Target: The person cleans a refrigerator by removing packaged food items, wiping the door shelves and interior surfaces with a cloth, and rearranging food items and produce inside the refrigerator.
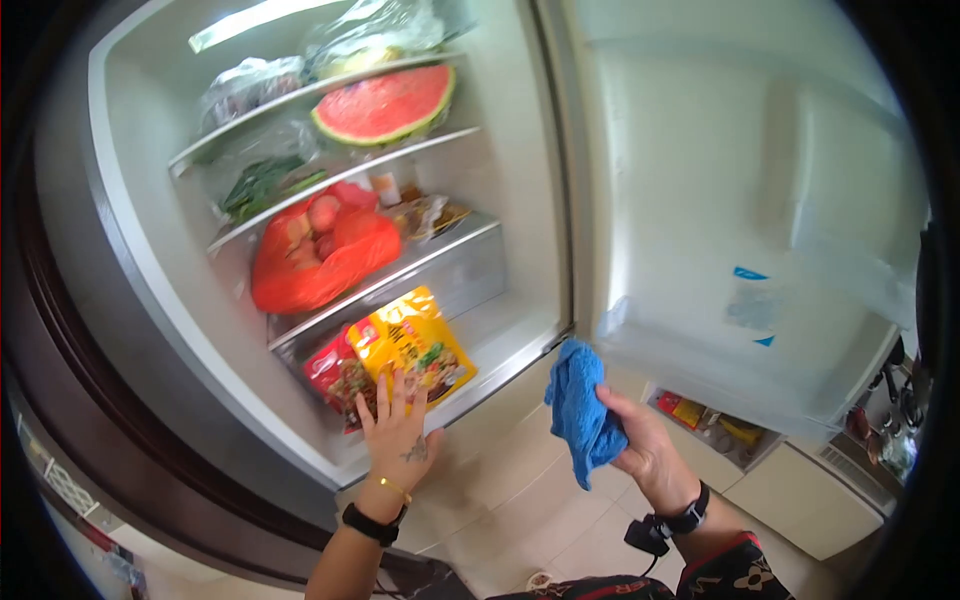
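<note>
My left hand (402,425) has its fingers stretched out over the lower part of a yellow food packet (405,335). The fingertips seem to touch it, without wrapping round it. Behind it a red food packet (325,368) leans to the left, partly covered. Both packets stand at the bottom front of an open fridge (330,468), against a clear drawer (470,268). Out in front of the fridge door, my right hand (640,440) grips a crumpled blue cloth (582,415), which hangs down from the fingers.
Fridge shelves hold a cut watermelon (385,105), leafy greens (262,188), and a red bag (330,255) of round items. The fridge door (690,200) stands wide open on the right. Beyond it is an open kitchen drawer (720,440) with packets. Tiled floor (500,500) lies below.
</note>
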A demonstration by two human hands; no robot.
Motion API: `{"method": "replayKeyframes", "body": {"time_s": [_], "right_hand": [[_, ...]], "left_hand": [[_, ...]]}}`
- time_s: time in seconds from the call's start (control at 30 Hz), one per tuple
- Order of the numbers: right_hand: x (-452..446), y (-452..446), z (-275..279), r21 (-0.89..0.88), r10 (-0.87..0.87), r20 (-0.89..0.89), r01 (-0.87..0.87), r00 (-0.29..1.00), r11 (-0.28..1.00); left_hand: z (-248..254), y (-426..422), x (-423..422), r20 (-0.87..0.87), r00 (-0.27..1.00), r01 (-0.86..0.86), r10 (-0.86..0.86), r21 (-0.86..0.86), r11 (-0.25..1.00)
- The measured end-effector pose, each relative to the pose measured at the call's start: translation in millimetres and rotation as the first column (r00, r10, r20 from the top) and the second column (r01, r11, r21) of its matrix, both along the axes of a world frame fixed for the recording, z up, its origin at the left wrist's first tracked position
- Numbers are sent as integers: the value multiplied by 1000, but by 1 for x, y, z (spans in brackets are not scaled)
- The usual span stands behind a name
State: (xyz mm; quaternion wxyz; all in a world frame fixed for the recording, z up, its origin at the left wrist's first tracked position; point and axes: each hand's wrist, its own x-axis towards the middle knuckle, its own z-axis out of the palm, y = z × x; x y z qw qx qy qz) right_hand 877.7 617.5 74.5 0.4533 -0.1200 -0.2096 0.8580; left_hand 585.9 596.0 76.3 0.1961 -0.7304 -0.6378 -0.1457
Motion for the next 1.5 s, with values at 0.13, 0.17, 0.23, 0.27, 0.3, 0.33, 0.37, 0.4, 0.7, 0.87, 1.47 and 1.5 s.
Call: {"method": "replayKeyframes", "body": {"time_s": [0.13,0.17,0.23,0.27,0.3,0.33,0.37,0.4,0.7,0.87,1.47,1.5], "right_hand": [[54,-42,11,148,-77,51,69,996,987],[73,-58,28,159,-171,73,158,983,975],[99,-97,53,158,-320,102,303,942,940],[113,-114,62,235,-421,103,389,901,891],[130,-130,77,307,-513,103,463,852,831],[145,-145,92,376,-598,96,528,795,762],[160,-158,108,482,-689,15,599,724,640],[170,-170,127,569,-760,-76,654,645,498],[258,-181,365,445,-285,-875,-419,-391,-792],[244,-158,411,872,-561,-184,-397,-807,286],[236,-41,282,695,-238,-711,-610,-661,-381],[212,-32,282,685,-354,-724,-675,-592,-273]], "left_hand": [[35,-8,62,62,955,284,-291,101,953],[48,-7,86,177,906,370,-385,115,922],[64,-12,135,387,764,511,-517,127,850],[72,-13,158,385,703,560,-598,218,799],[84,-15,179,382,637,597,-670,306,742],[97,-15,198,372,566,624,-735,389,678],[110,-14,215,328,543,621,-773,463,632],[123,-13,230,283,519,615,-806,532,583],[168,-10,320,-61,457,742,-887,576,343],[158,0,352,-195,511,661,-837,712,238],[164,39,400,-99,322,678,-942,718,156],[164,40,402,-86,317,681,-944,714,163]]}}
